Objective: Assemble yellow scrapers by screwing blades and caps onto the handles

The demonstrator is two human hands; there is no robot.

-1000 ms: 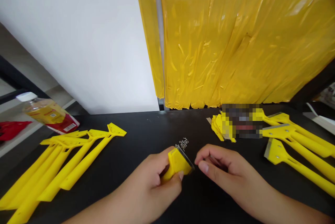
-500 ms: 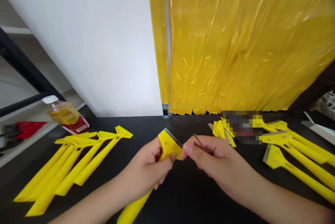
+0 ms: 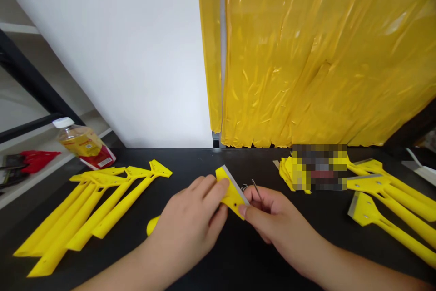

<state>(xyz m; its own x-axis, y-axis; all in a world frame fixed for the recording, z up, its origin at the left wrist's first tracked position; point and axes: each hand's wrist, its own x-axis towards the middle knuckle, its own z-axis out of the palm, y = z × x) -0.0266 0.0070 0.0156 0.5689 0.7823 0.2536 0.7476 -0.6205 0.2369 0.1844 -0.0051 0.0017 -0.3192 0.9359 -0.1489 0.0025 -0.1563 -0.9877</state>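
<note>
Between my hands is a yellow scraper (image 3: 235,198) with a steel blade along its upper right edge and a dark hole in its head. My left hand (image 3: 195,220) is closed over the head, fingers on top. The rounded handle end (image 3: 152,226) shows left of that hand; the rest is hidden. My right hand (image 3: 272,211) pinches the head's lower right corner with its thumb. A thin metal rod (image 3: 256,189), perhaps a hex key, sticks up from the same hand's fingers. Small silver screws (image 3: 244,187) show just behind the blade.
Several yellow scraper handles (image 3: 112,207) lie on the left of the black table (image 3: 190,164). Bladed scrapers (image 3: 391,225) lie at the right. Yellow pieces (image 3: 289,173) sit beside a blurred item. A bottle (image 3: 85,143) stands at the back left, and yellow plastic sheeting (image 3: 299,55) hangs behind.
My left hand has shifted from around the scraper's neck to over its head, and the scraper has turned. My right thumb has come onto the head's corner. The rod stays in my right hand.
</note>
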